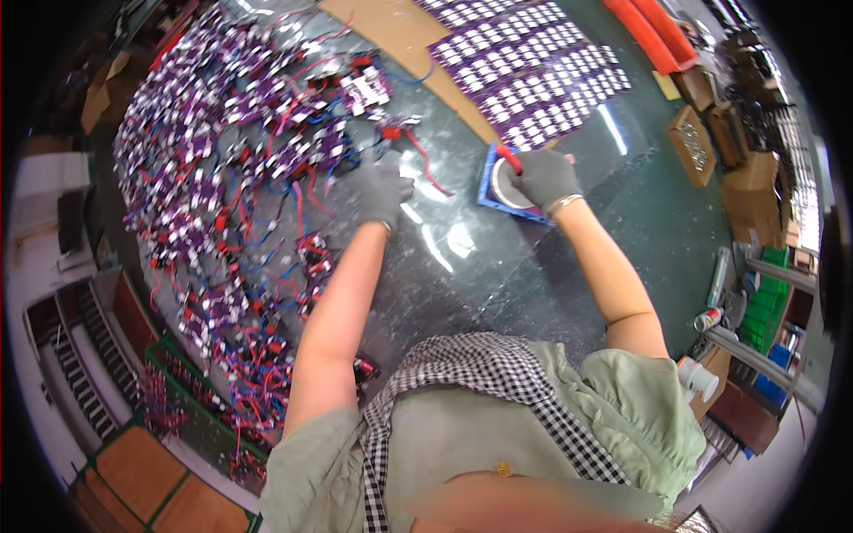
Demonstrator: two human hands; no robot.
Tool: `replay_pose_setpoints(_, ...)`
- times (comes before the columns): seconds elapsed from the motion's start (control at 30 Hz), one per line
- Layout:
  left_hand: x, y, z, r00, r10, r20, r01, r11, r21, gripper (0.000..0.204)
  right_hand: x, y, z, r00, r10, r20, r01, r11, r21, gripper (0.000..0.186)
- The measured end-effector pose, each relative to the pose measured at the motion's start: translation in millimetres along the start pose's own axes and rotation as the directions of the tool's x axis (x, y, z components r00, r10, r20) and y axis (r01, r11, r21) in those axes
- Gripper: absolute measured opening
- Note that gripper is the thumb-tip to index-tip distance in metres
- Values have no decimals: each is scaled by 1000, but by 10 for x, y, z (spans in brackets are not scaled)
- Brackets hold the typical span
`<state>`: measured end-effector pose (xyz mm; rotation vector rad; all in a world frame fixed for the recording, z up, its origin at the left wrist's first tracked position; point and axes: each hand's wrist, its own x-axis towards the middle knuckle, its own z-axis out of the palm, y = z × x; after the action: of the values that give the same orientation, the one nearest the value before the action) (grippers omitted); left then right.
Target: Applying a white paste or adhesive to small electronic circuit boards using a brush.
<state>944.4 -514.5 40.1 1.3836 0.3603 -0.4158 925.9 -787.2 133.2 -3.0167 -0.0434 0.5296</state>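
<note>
My left hand (380, 191), in a grey glove, is over the table beside the near edge of a heap of purple circuit boards (213, 133) with red and blue wires. Its fingers are blurred, so what they hold, if anything, is unclear. My right hand (548, 179), also gloved in grey, is closed around a red handle (509, 160); the tool's other end is hidden. Below that hand is a blue square tray (488, 178) with a round, pale-rimmed dish (503, 190) in it. A red part with a wire (391, 133) lies just beyond my left hand.
Sheets of purple boards (533, 71) lie in rows on cardboard (391, 27) at the far side. Orange-red bins (653, 35) and cardboard boxes (753, 200) stand to the right. A green crate (766, 306) is on a rack there. Brown-topped stools (138, 471) are at lower left.
</note>
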Motion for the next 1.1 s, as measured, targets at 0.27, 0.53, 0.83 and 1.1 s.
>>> replay_pose_setpoints(0.27, -1575, 455, -810, 983, 181, 40, 52, -473, 879, 77, -160, -129, -58, 991, -107, -80, 104, 994, -41, 22)
replay_pose_setpoints(0.53, -1289, 330, -1344, 995, -91, 39, -72, -398, 915, 83, -552, -49, -290, 945, -132, -301, 119, 991, -61, 18)
replay_pose_setpoints(0.83, -1433, -156, -907, 892, 269, 364, -393, 60, 918, 69, -1213, 324, -479, 838, 248, -486, 402, 324, 857, 30)
replay_pose_setpoints(1.1, -1360, -151, -450, 975, -93, 201, -221, -329, 918, 103, -1332, 178, -361, 868, 213, -448, 445, 64, 893, 36)
